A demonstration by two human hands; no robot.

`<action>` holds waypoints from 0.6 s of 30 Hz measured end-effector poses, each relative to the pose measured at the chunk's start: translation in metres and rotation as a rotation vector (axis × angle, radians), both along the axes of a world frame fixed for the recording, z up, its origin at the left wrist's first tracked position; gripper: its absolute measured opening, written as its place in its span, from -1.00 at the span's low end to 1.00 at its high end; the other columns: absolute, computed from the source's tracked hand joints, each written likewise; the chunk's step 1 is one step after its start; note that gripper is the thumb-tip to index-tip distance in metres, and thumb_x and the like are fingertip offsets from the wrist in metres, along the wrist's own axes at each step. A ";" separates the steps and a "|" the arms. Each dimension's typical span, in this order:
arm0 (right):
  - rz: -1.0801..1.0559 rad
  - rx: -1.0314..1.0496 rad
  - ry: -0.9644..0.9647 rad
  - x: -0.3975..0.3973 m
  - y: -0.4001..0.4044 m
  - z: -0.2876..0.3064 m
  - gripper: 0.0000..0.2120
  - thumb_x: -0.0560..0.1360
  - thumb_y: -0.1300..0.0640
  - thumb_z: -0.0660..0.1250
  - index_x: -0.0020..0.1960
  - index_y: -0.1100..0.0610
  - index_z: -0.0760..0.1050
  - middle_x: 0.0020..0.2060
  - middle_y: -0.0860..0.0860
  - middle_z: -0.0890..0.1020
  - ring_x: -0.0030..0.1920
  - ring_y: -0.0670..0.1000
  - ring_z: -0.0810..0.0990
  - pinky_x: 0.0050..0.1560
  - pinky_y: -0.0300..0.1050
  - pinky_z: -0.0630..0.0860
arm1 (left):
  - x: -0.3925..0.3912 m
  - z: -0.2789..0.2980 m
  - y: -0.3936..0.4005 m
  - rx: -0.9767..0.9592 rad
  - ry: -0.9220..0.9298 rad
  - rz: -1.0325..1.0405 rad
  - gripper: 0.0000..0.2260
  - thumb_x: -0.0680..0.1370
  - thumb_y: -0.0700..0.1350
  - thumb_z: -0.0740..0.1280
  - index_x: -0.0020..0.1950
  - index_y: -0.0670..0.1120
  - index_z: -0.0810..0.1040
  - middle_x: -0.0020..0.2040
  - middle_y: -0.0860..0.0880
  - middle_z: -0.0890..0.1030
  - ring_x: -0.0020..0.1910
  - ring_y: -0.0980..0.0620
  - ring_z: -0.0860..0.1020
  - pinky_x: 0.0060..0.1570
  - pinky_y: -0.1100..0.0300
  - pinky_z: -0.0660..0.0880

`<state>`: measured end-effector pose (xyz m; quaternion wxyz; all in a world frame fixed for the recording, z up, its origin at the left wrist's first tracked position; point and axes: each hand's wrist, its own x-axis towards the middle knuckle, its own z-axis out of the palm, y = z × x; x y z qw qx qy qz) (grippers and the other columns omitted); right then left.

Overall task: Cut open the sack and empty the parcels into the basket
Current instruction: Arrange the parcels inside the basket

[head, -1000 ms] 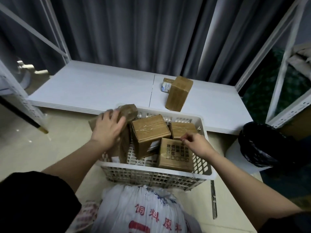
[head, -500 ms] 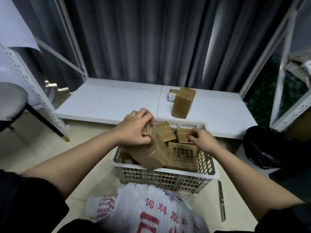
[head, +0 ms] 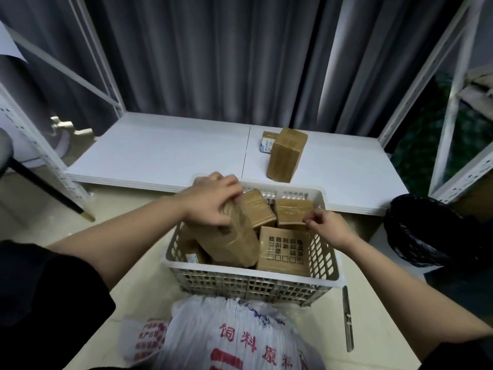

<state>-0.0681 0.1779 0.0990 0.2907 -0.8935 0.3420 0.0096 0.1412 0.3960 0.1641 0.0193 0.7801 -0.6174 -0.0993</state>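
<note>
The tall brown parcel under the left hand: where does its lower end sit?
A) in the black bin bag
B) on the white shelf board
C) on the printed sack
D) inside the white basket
D: the left hand grips the tall parcel by its top, and its lower end sits inside the basket among other boxes.

Packed parcels (head: 284,249) crowd the basket (head: 253,271); sack (head: 234,335) blocks its near side.

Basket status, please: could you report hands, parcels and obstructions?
Left hand grips tall parcel in basket. Right hand at rear parcel, grip unclear. Sack lies beside basket, no obstruction seen.
</note>
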 end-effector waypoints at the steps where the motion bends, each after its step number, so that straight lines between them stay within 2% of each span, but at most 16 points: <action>1: -0.003 0.002 0.002 0.000 -0.001 -0.002 -0.87 0.55 0.08 0.26 0.03 0.07 0.56 -0.01 0.02 0.66 -0.02 0.03 0.60 -0.01 -0.05 0.53 | -0.010 -0.007 -0.002 0.075 -0.094 -0.069 -0.61 0.30 0.17 0.23 0.08 0.09 0.35 0.16 0.03 0.37 0.15 -0.07 0.33 0.17 0.01 0.37; 3: -0.010 0.010 0.003 -0.002 -0.002 -0.005 -0.88 0.55 0.10 0.26 0.02 0.07 0.55 -0.04 0.01 0.66 -0.05 0.00 0.59 -0.13 -0.14 0.50 | -0.028 -0.026 -0.001 0.151 -0.202 -0.147 -0.60 0.39 0.09 0.27 0.20 0.06 0.36 0.24 0.00 0.36 0.21 -0.08 0.30 0.23 -0.01 0.30; 6: -0.010 0.007 0.005 -0.003 -0.001 -0.005 -0.88 0.55 0.10 0.26 0.02 0.07 0.54 -0.07 -0.02 0.66 -0.05 -0.02 0.59 -0.24 -0.24 0.41 | -0.032 -0.050 0.001 0.161 -0.177 -0.130 -0.50 0.41 0.07 0.29 0.33 0.04 0.31 0.36 -0.03 0.31 0.31 -0.08 0.25 0.35 0.00 0.19; 9: -0.016 0.018 0.013 -0.002 -0.003 -0.005 -0.87 0.54 0.09 0.26 0.01 0.07 0.56 -0.07 -0.01 0.67 -0.03 0.01 0.60 -0.10 -0.14 0.50 | -0.029 -0.062 -0.001 0.196 -0.133 -0.080 -0.39 0.43 0.12 0.29 0.45 0.08 0.21 0.52 -0.02 0.10 0.48 -0.07 0.08 0.46 -0.05 -0.01; 11: -0.032 0.019 0.019 0.003 -0.008 -0.003 -0.88 0.54 0.08 0.26 0.00 0.06 0.56 -0.04 0.01 0.67 0.01 0.03 0.61 0.03 -0.04 0.53 | -0.028 -0.063 -0.007 0.206 -0.089 -0.034 -0.37 0.44 0.13 0.29 0.48 0.10 0.18 0.54 0.01 0.06 0.50 -0.03 0.06 0.47 -0.08 -0.08; 13: -0.047 0.000 0.022 0.013 -0.017 0.001 -0.88 0.54 0.08 0.26 0.02 0.04 0.55 -0.01 0.03 0.66 0.03 0.05 0.61 0.08 0.01 0.54 | -0.022 -0.063 -0.017 0.191 -0.084 0.003 -0.40 0.47 0.11 0.28 0.48 0.08 0.18 0.54 -0.01 0.10 0.50 -0.01 0.09 0.47 -0.07 -0.07; 15: -0.066 -0.047 0.026 0.031 -0.028 0.006 -0.82 0.54 0.08 0.26 0.11 0.05 0.52 0.06 0.04 0.63 0.06 0.06 0.59 0.09 -0.01 0.53 | -0.011 -0.064 -0.031 0.157 -0.047 0.075 -0.41 0.49 0.10 0.26 0.49 0.06 0.17 0.53 -0.03 0.12 0.50 -0.02 0.12 0.47 -0.06 -0.02; 18: -0.067 -0.189 0.016 0.072 -0.056 0.005 -0.58 0.50 0.01 0.30 0.32 0.06 0.37 0.22 0.07 0.54 0.17 0.10 0.53 0.12 0.00 0.50 | 0.013 -0.072 -0.065 0.055 0.032 0.216 -0.40 0.50 0.10 0.25 0.50 0.04 0.16 0.51 -0.07 0.19 0.47 -0.07 0.20 0.45 -0.04 0.13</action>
